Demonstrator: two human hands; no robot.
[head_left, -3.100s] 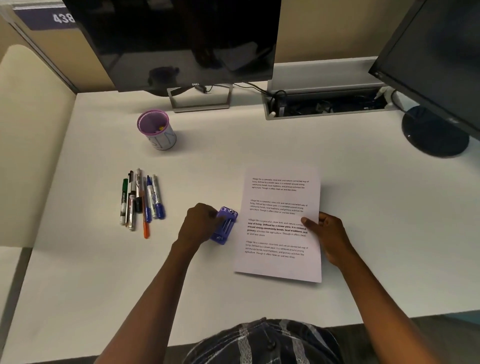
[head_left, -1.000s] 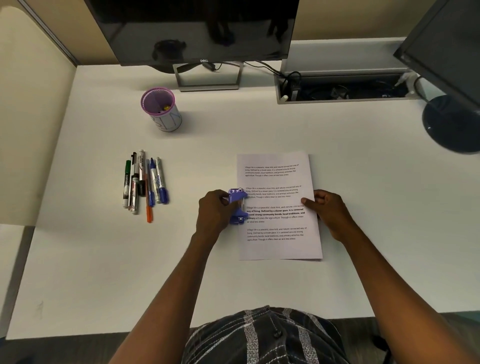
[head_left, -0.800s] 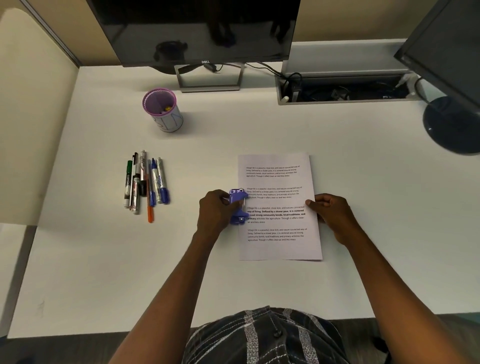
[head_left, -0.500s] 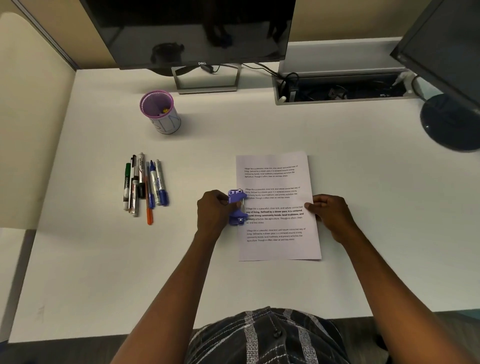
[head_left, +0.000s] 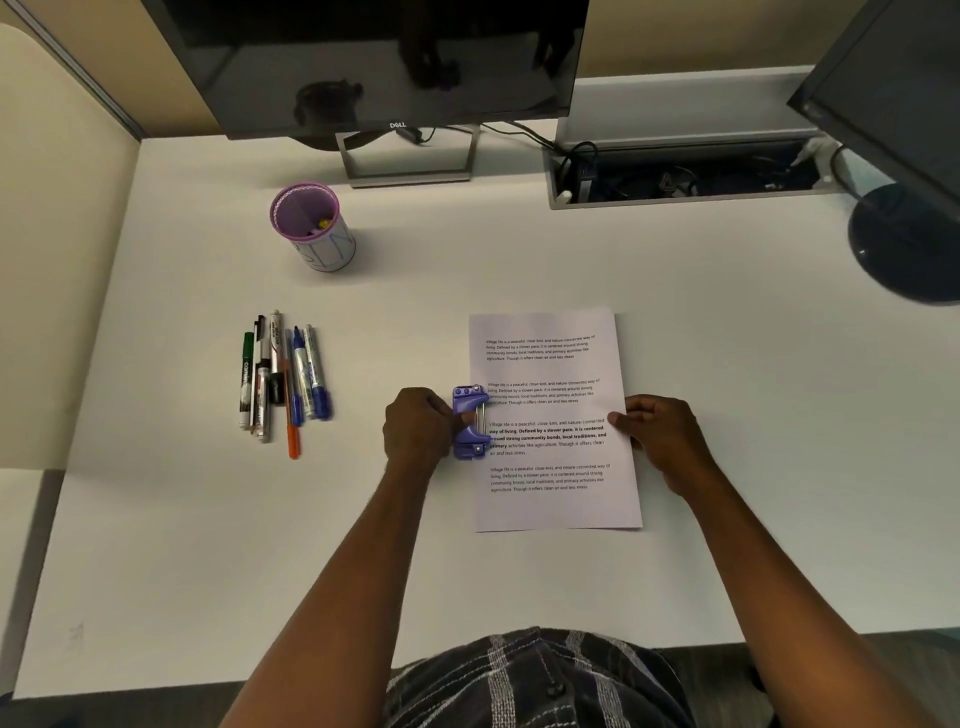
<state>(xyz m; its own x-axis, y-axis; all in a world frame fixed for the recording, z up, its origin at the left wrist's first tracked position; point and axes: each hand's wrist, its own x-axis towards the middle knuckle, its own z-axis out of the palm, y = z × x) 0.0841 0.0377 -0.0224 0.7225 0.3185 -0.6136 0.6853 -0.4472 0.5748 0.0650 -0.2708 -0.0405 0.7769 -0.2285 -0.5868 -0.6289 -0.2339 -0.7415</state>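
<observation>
A printed sheet of paper lies flat on the white desk in front of me. A small purple hole punch sits over the sheet's left edge, about halfway down. My left hand grips the punch from its left side, fingers curled round it. My right hand holds the paper's right edge, thumb on top of the sheet and fingers curled at its border.
Several pens and markers lie in a row at the left. A purple-rimmed pen cup stands behind them. A Dell monitor and its stand are at the back, a cable tray beside it, and a second monitor base at the right.
Three seconds ago the punch lay left of the tilted sheet. The sheet is now straight and the punch sits on its left edge. Over the last second both hands have barely moved.
</observation>
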